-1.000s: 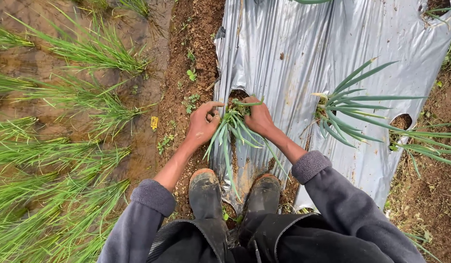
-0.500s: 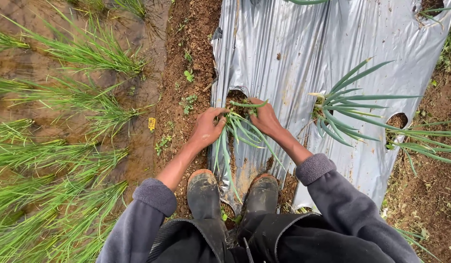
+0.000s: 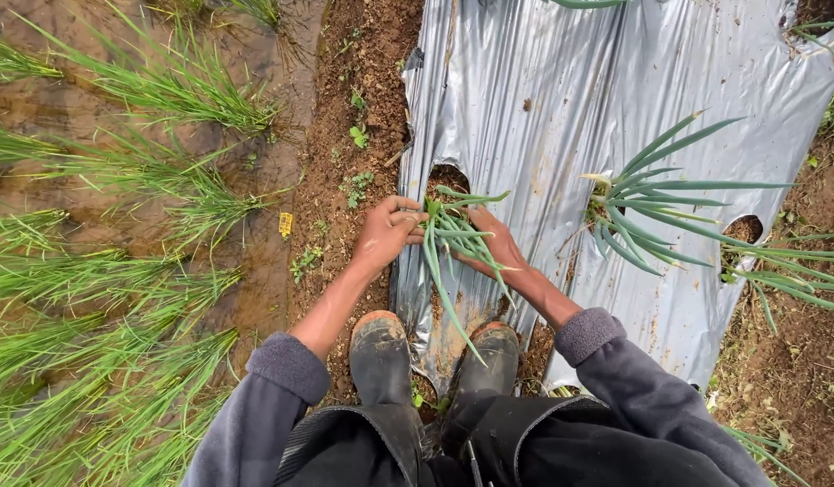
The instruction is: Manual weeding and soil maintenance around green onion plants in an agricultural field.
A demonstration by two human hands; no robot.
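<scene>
A small bunch of green onion seedlings (image 3: 458, 243) stands at a round hole (image 3: 447, 176) in the silver plastic mulch sheet (image 3: 543, 99). My left hand (image 3: 387, 233) grips the base of the bunch from the left, fingers closed around the stems. My right hand (image 3: 495, 242) presses against the bunch from the right, fingers curled under the leaves. The long leaves droop toward my boots. Soil shows at the hole's edge just beyond my fingers.
A planted green onion (image 3: 647, 203) grows from another hole to the right, with a further hole (image 3: 742, 230) beside it. My muddy boots (image 3: 381, 356) stand on a brown soil strip (image 3: 345, 135). A wet furrow with grassy seedlings (image 3: 101, 271) lies left.
Both hands have shifted slightly lower and closer around the seedling bunch at the hole. The leaves have fanned out and droop more toward the boots.
</scene>
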